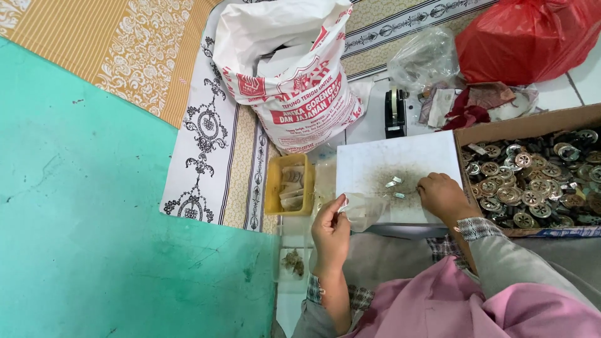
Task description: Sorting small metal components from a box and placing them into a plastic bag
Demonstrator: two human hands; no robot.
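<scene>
Left hand [330, 233] fingers pinched around a small clear plastic pouch [363, 209], held at the front left corner of the white flat board [394, 164] that lies over the person's lap. The pouch's far end lies over the board's front left part.

Right hand [443, 196] rests palm down on the board near its front right edge, fingers curled loosely toward the small silvery metal pieces [395, 186]. Fingertips are just beside the pieces; cannot tell if any piece is pinched under them. The pieces lie scattered on the middle of the board, on a dark speckled smudge.

Right of the board, touching its right edge: open brown cardboard box [532, 122] full of round perforated metal discs [532, 181], gold and silver toned. Right wrist sits against the box's near left corner.

Left of the board: yellow rectangular plastic tray [272, 191] holding stacked clear pouches. Behind it, a tall white sack with red print [294, 81], top open. Behind the board's far edge, a black tape dispenser [395, 111], a crumpled clear plastic bag [422, 59] and a red plastic bag [526, 37] at the far right. Patterned floor mat [213, 150] under the sack, teal floor [94, 219] on the left. Pink garment [451, 303] and grey sleeve [519, 269] on the person, at bottom.
</scene>
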